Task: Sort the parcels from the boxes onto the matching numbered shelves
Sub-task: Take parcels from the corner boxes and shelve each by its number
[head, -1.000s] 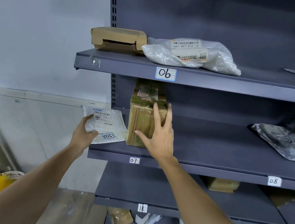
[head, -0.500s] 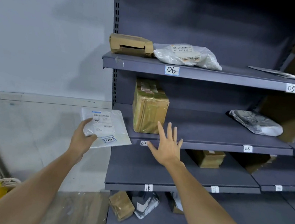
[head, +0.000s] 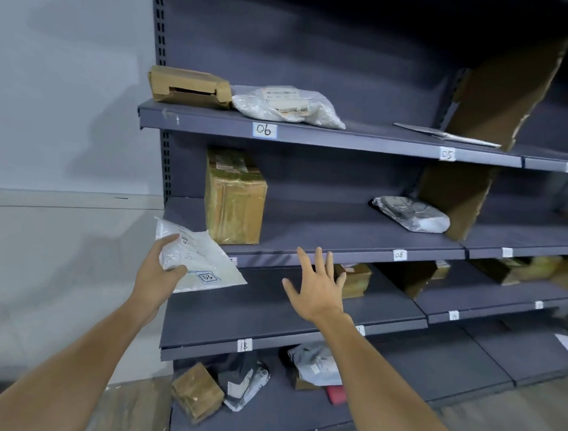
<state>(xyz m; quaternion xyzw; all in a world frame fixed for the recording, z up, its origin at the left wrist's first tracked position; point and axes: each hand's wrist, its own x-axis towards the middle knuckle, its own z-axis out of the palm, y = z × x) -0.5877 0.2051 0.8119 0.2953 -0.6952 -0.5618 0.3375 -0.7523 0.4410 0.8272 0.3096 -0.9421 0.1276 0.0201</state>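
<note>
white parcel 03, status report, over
Left hand grips white parcel marked 03, not yet shelved. Right hand open, empty. No 03 shelf label readable in view.

Pale blue-grey wall [head: 59, 58] on the left, lighter lower band under a thin ledge, wood-look floor [head: 532, 426] at lower right, dark grey metal shelving [head: 324, 47], perforated upright [head: 161, 15].

Our left hand [head: 157, 273] grips white parcel [head: 199, 263] marked 03, just left of taped brown box [head: 234, 200]; our right hand [head: 317, 290] spread below box.
</note>
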